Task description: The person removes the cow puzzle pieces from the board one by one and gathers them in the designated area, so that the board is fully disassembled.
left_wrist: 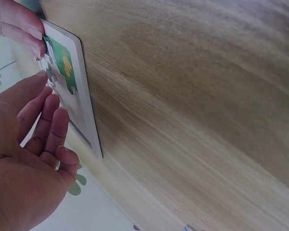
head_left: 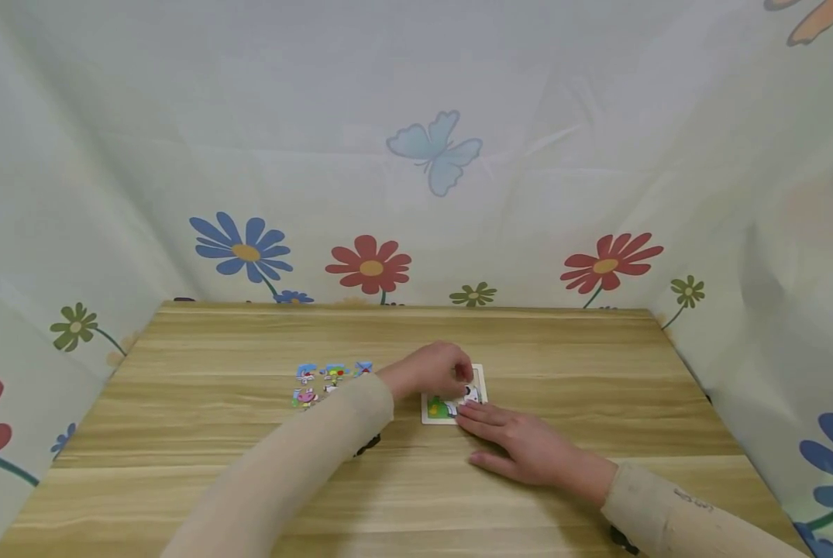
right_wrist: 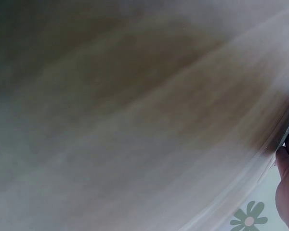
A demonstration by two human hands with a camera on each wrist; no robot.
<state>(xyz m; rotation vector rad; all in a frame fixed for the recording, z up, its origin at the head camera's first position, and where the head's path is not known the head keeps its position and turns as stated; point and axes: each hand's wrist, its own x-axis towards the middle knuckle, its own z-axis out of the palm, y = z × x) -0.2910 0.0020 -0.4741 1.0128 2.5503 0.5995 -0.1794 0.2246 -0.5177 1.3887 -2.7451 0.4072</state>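
A small puzzle board (head_left: 482, 380) with a pale frame lies on the table, partly covered by both hands. Inside its frame a green and yellow picture section (head_left: 438, 409) and white parts show. My left hand (head_left: 440, 370) is over the board's upper part, fingers bent downward; in the left wrist view its thumb and forefinger pinch a small grey-and-white puzzle piece (left_wrist: 50, 75) right at the board's surface. My right hand (head_left: 524, 447) lies flat with its extended fingertips resting on the board's lower right corner. The right wrist view shows only part of that hand at the right edge.
Several loose puzzle pieces (head_left: 306, 397) lie left of the board, some hidden behind the left sleeve (head_left: 332, 422). The wood-grain table (head_left: 583, 364) ends at a flower-printed curtain (head_left: 514, 209) at the back and sides.
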